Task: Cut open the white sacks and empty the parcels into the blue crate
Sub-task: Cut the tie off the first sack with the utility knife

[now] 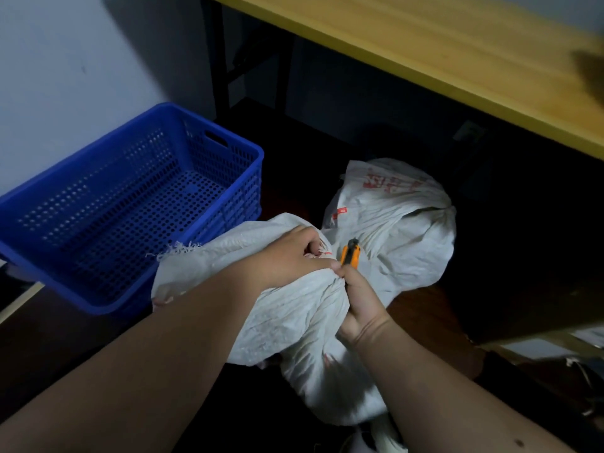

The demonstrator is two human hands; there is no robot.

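Observation:
A white woven sack point(294, 318) lies on the dark floor in front of me, its neck bunched up. My left hand point(287, 253) grips the gathered neck from above. My right hand point(359, 305) holds an orange utility knife point(350, 255) with its tip pointing up beside the bunched neck. A second white sack point(402, 223) with red print lies tied shut just behind. The blue perforated crate point(228, 191) stands to the left with nothing inside it.
A yellow-edged wooden table point(425, 60) runs overhead at the back right, with black legs point(222, 60) behind the crate. A pale wall point(65, 76) is at the left. The floor under the table is dark.

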